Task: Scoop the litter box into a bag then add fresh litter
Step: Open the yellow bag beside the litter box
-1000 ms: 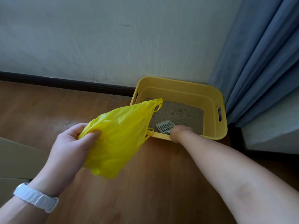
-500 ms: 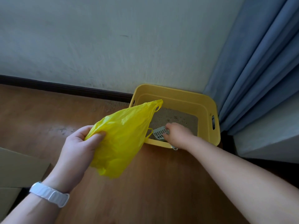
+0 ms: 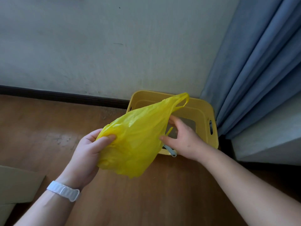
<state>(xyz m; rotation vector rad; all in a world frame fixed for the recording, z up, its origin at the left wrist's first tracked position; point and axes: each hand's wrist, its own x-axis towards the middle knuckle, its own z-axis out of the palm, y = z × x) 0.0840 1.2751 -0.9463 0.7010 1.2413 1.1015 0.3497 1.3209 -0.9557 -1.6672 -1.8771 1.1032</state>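
Note:
A yellow plastic bag hangs in the air in front of the yellow litter box, which stands on the floor in the wall corner. My left hand grips the bag's bunched lower left part. My right hand is at the bag's right edge with fingers spread, thumb and fingertips touching the plastic near a handle loop. Grey litter shows inside the box behind my right hand. The pale scoop's handle pokes over the box's front rim under that hand; its head is hidden.
A blue curtain hangs just right of the box, with a pale grey block below it. A dark skirting board runs along the wall. Cardboard lies at the lower left on the wooden floor.
My right hand has let go of the scoop in the box and risen to the bag's edge. The bag has swung up and to the right, over the box.

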